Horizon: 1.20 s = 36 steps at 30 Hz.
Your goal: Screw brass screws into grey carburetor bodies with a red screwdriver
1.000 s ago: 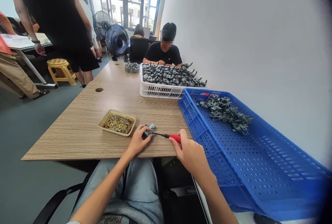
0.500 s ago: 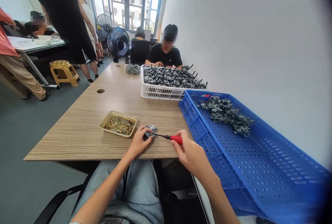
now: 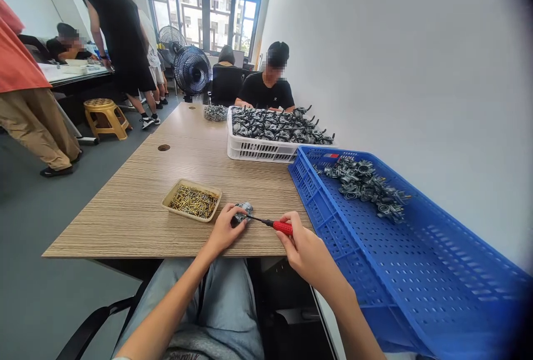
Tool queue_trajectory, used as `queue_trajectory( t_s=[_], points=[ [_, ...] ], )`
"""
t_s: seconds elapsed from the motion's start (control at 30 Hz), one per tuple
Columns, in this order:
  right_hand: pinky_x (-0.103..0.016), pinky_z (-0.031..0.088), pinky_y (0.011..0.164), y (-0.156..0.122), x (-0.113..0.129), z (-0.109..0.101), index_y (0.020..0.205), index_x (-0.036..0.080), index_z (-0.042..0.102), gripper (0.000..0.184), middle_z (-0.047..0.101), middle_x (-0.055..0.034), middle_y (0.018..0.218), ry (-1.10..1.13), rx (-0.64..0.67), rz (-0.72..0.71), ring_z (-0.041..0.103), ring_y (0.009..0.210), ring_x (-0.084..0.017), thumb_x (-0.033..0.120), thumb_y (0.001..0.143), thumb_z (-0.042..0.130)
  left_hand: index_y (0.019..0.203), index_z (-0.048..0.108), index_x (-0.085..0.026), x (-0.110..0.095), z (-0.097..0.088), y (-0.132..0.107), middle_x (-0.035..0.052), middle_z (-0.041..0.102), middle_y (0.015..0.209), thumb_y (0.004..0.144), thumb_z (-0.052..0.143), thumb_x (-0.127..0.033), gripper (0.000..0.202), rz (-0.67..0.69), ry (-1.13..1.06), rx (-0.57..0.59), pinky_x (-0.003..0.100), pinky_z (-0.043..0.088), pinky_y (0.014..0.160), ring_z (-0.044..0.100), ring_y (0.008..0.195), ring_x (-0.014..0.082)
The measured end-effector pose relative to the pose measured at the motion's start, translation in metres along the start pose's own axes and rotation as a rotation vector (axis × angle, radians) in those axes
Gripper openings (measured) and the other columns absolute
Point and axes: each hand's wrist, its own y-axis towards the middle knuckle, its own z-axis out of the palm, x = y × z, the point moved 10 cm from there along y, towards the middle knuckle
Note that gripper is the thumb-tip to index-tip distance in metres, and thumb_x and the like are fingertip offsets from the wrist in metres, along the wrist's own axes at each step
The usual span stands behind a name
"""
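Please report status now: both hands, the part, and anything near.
Left hand holds metal part on table. Right hand grips red screwdriver, tip at the part. Screw tray just left, blue crate right; nothing blocking.

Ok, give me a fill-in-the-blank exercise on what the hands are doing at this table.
1. The right hand grips a screwdriver by its ____ handle.
2. The left hand steadies a small metal part on the ____ table.
3. The tan tray beside the left hand holds brass-coloured ____.
4. The pile of grey metal parts lies in the ____ crate.

Missing words: red; wooden; screws; blue
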Motion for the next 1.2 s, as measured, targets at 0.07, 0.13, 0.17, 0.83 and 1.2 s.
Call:
queue_trajectory(
  t_s=[0.07,0.13,0.17,0.83,1.2],
  points=[
    [-0.027,0.034,0.057,0.001,-0.006,0.000,0.106,0.023,0.043,0.014,0.071,-0.0024,0.080,-0.115,-0.024,0.076,0.071,0.071,-0.024,0.037,0.104,0.043,0.110,0.067,-0.025,0.000,0.000,0.000,0.0058,0.059,0.109,0.091,0.064,-0.028,0.019,0.001,0.002,-0.001,0.036,0.046,0.097,0.060,0.106,0.0218],
    [-0.027,0.029,0.054,0.002,-0.011,-0.002,0.101,0.023,0.044,0.021,0.069,-0.0023,0.070,-0.217,-0.050,0.142,0.069,0.064,-0.025,0.044,0.104,0.042,0.110,0.067,-0.025,0.000,0.000,0.000,0.0055,0.059,0.109,0.091,0.063,-0.029,0.020,0.000,0.002,-0.002,0.035,0.046,0.097,0.060,0.106,0.0217],
    [-0.027,0.028,0.053,0.002,-0.011,-0.002,0.100,0.023,0.045,0.023,0.068,-0.0020,0.069,-0.226,-0.054,0.147,0.069,0.062,-0.025,0.045,0.104,0.042,0.110,0.067,-0.025,0.001,0.000,0.000,0.0054,0.059,0.109,0.091,0.063,-0.029,0.020,-0.002,0.000,-0.002,0.035,0.046,0.097,0.060,0.106,0.0216],
    [-0.027,0.035,0.058,0.004,-0.010,-0.001,0.107,0.023,0.045,0.014,0.072,-0.0036,0.083,-0.095,-0.005,0.097,0.071,0.072,-0.023,0.037,0.104,0.041,0.110,0.067,-0.024,0.002,0.000,-0.001,0.0059,0.058,0.111,0.092,0.063,-0.028,0.019,-0.007,-0.003,-0.003,0.036,0.046,0.099,0.059,0.108,0.0218],
    [-0.027,0.035,0.060,0.004,-0.009,-0.001,0.108,0.023,0.045,0.016,0.073,-0.0043,0.085,-0.059,-0.033,0.081,0.071,0.075,-0.025,0.038,0.103,0.040,0.109,0.067,-0.024,0.001,0.000,0.000,0.0068,0.058,0.110,0.091,0.063,-0.029,0.019,-0.008,0.006,-0.001,0.037,0.046,0.099,0.059,0.108,0.0224]
  ],
)
